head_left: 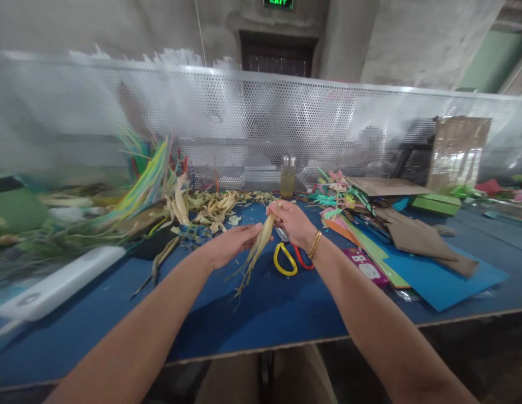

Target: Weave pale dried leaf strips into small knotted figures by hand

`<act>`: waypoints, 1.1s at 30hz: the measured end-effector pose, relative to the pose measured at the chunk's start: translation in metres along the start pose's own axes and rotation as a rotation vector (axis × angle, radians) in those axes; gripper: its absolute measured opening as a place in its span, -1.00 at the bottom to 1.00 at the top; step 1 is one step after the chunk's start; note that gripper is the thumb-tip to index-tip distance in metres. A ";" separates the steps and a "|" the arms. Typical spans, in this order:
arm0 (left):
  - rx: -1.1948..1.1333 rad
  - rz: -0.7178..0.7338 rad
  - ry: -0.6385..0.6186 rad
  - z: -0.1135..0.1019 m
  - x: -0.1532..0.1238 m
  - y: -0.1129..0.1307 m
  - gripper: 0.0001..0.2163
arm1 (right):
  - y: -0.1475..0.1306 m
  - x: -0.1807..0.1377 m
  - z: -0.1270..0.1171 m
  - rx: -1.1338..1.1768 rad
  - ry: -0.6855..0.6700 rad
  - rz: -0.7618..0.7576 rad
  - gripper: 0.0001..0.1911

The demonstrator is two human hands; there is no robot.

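In green letters, the word "EXIT" is shown on a sign (pixel 278 4), high up beyond the right hand (pixel 293 223).

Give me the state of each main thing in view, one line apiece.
Pale husk: held up, lower end frayed
Right hand: pinching the husk's top
Left hand: fingers extended beside the husk, grip unclear
Scissors: on the blue table, blades partly hidden, open or shut unclear
Bottle: upright, yellowish contents
White device: lying flat, on or off unclear
Exit sign: lit green

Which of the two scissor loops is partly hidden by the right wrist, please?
The red loop, on the right; the yellow loop beside it shows its whole outline.
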State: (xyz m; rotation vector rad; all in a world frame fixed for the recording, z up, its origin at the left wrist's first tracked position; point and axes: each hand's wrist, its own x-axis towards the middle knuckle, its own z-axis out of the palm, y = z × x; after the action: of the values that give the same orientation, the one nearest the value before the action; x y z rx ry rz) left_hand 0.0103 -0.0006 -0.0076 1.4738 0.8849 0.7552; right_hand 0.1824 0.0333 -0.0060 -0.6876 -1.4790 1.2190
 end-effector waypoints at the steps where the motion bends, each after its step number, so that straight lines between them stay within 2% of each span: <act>1: -0.050 0.021 -0.001 0.003 0.000 -0.001 -0.60 | 0.001 -0.001 0.004 -0.024 -0.016 0.004 -0.73; 7: -0.078 0.034 0.015 0.011 0.002 -0.005 -0.65 | 0.002 -0.006 0.013 -0.391 -0.007 -0.104 -0.75; 11: -0.179 0.018 0.007 0.016 0.001 -0.004 -0.70 | -0.001 -0.008 0.011 -0.493 0.030 -0.119 -0.76; 17: -0.176 -0.046 0.043 0.022 0.001 0.000 -0.74 | 0.004 -0.005 0.011 -0.539 0.047 -0.127 -0.74; 19: -0.177 -0.064 0.032 0.022 0.001 0.000 -0.75 | 0.006 -0.003 0.008 -0.555 0.092 -0.135 -0.72; 24: -0.166 -0.136 -0.035 0.019 -0.002 0.001 -0.76 | 0.007 0.009 -0.017 -0.526 0.330 -0.142 -0.72; 26: -0.165 -0.162 -0.066 0.017 -0.003 0.000 -0.75 | 0.006 0.013 -0.030 -0.486 0.386 -0.128 -0.69; 33: -0.195 -0.147 -0.085 0.012 -0.001 -0.003 -0.71 | 0.001 0.018 -0.048 -0.300 0.428 -0.062 -0.76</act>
State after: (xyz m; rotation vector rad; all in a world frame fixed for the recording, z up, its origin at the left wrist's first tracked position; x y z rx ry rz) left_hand 0.0201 -0.0078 -0.0120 1.2453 0.8212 0.6456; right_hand 0.2221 0.0655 -0.0035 -1.0250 -1.3161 0.7469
